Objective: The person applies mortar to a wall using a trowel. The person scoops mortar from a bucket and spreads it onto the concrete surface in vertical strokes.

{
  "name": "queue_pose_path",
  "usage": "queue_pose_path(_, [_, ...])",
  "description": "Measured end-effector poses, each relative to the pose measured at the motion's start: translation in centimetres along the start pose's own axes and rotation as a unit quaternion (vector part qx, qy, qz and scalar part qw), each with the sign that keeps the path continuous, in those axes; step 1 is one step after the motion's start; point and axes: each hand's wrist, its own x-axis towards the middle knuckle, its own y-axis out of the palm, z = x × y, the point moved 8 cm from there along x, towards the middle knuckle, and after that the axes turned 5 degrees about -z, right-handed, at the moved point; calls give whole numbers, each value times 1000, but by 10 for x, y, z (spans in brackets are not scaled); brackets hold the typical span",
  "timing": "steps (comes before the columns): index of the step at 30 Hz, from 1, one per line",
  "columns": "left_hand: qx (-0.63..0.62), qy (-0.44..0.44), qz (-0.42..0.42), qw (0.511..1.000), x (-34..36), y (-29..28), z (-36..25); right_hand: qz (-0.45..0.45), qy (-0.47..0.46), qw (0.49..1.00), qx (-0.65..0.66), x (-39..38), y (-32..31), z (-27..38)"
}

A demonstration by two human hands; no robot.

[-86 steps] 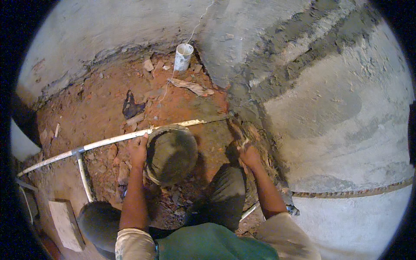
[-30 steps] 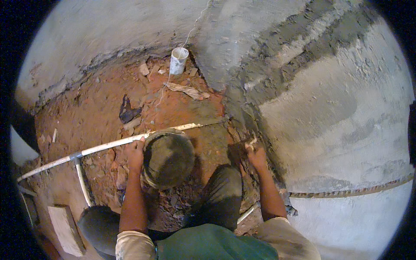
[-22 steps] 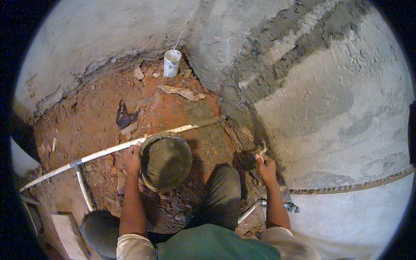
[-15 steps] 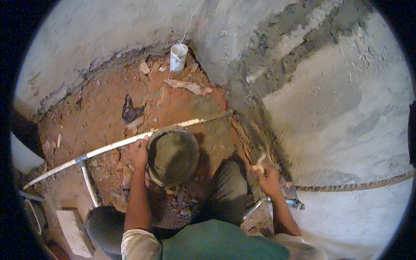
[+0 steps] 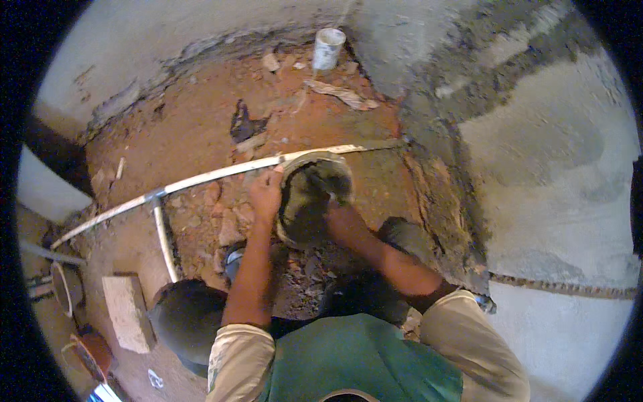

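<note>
The bucket [image 5: 305,158] sits just beside the white pipe [image 5: 221,173]; whether the two touch cannot be determined. The left hand [image 5: 266,191] pinches the bucket's left rim. The right hand [image 5: 340,218] reaches inside; blur conceals its grip. For control, brace the rim firmly against each push, move the right hand smoothly, and avoid loading the pipe.

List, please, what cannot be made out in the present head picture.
Head view, all three:
Right hand: anything held is blurred and shadowed inside the bucket.
Blue-and-white thing, lower left: cut off by the picture's edge.
Dark scrap beyond the white pipe: too blurred to identify.
</note>
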Motion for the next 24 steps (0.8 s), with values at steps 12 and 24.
queue_pose_path(12, [-41, -25, 24, 999, 1, -2, 4, 96, -21, 994, -43, -18, -25, -4])
queue_pose_path(24, [-31, -26, 14, 999, 4, -9, -6, 73, -6, 951, 300, -42, -28, 16])
